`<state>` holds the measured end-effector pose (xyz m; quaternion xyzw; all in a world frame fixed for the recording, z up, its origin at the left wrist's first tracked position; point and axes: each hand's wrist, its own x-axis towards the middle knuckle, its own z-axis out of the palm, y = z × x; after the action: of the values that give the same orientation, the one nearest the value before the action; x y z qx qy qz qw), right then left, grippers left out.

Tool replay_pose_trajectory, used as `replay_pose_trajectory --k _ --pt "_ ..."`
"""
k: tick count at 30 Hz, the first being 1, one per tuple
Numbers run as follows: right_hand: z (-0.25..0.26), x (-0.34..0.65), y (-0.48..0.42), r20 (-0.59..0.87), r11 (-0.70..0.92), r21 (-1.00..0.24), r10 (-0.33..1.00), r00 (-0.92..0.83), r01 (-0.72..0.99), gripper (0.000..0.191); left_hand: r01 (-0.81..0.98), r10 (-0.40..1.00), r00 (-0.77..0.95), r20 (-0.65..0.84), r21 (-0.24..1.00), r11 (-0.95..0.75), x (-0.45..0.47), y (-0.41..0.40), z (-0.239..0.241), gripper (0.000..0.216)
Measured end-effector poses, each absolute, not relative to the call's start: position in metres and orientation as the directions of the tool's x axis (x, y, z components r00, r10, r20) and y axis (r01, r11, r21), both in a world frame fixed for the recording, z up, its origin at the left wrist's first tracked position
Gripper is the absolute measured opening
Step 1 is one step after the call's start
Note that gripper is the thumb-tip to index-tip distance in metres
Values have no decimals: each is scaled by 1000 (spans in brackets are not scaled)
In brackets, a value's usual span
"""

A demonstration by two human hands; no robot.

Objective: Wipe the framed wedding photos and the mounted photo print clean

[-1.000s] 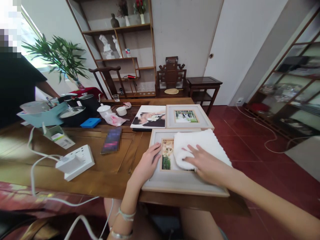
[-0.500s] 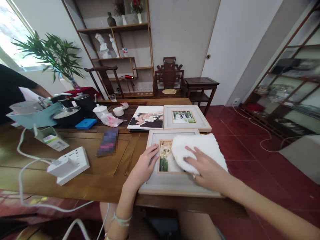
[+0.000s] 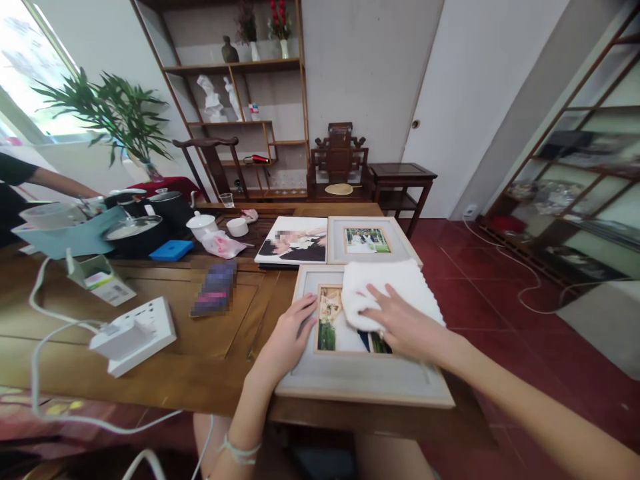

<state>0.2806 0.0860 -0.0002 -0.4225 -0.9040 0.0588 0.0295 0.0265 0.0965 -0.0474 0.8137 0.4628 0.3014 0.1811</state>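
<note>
A light wood picture frame [image 3: 310, 387] with a pale grey mat lies flat at the table's front edge. My left hand [image 3: 287, 333] is open and rests on its left side, fingertips at the inner border of the photo [image 3: 327, 337]. Bunched under my right hand [image 3: 403, 323] is a white towel [image 3: 415, 283], its fingers curling into the cloth. The towel covers the upper right of the frame and part of the photo. Behind lie a second frame [image 3: 407, 250] with an outdoor photo and a white-edged photo panel [image 3: 295, 243].
On the wooden table [image 3: 200, 367] to the left stand a white power strip [image 3: 140, 337] with cables, an open small box [image 3: 105, 283], a blue box [image 3: 171, 250], a teapot [image 3: 201, 225] and a dark pot [image 3: 133, 233]. Another person's arm [image 3: 60, 181] reaches in at far left.
My right hand and the towel have moved away from me over the frame, uncovering more of the photo's lower part and the frame's lower right corner. My left hand stays on the frame.
</note>
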Motion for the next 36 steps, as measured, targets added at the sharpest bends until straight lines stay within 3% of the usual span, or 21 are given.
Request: replay_pose_trajectory --k 4,8,17,22,28,31,36 --pt "22 276 32 -157 641 -287 702 -695 712 56 645 862 390 325 571 -507 25 97 -49 37" --pt "31 276 13 -191 629 -372 668 -719 683 56 639 860 394 323 577 -509 25 97 -48 37" --pt "0 289 101 96 657 -148 753 -650 739 54 634 864 391 317 588 -502 25 95 -44 37" --pt "-4 285 125 158 625 -73 777 -610 777 53 631 867 383 318 595 -497 25 94 -42 36" --pt "8 275 65 -20 614 -228 773 -634 756 62 624 870 364 332 607 -492 25 96 -47 36" --pt "33 273 24 -141 645 -309 695 -705 699 58 619 865 367 343 604 -502 25 96 -49 36" --pt "55 272 -2 -209 654 -382 627 -750 653 61 621 863 377 337 600 -505 25 96 -48 36"
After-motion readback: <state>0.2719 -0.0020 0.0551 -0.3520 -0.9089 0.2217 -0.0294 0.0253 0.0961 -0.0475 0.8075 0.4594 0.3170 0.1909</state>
